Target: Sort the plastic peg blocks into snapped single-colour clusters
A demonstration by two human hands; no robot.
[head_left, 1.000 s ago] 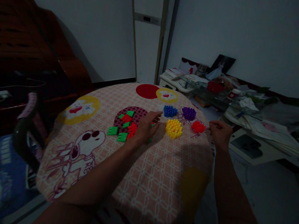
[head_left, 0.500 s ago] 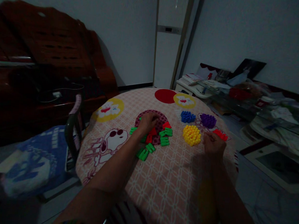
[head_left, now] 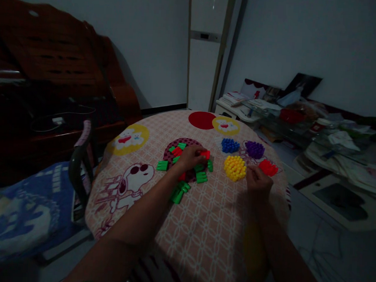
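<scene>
My left hand (head_left: 191, 156) is over a dark-spotted round patch (head_left: 168, 153) on the tablecloth. Its fingers close on a small red plastic piece (head_left: 205, 154) at the patch's right side. Around and under this hand lie several green plastic pieces (head_left: 201, 177), ribbed like short joined tubes, and another red piece (head_left: 176, 151). My right hand (head_left: 260, 180) hovers near the table with fingertips pinched together; anything between them is too small to make out. Just left of it sits a cluster of yellow knobby pieces (head_left: 235, 168), and behind it a red cluster (head_left: 268, 167).
Blue (head_left: 230, 145) and purple (head_left: 255, 149) clusters stand farther back on the round table (head_left: 199, 224). A chair (head_left: 81, 165) is at the left, a wooden sofa (head_left: 54, 68) behind it. A cluttered glass-topped cabinet (head_left: 279, 124) runs along the right.
My left hand has moved right across the spotted patch to the red piece, uncovering pieces behind it. My right hand stays pinched near the yellow and red clusters. The view has turned slightly right.
</scene>
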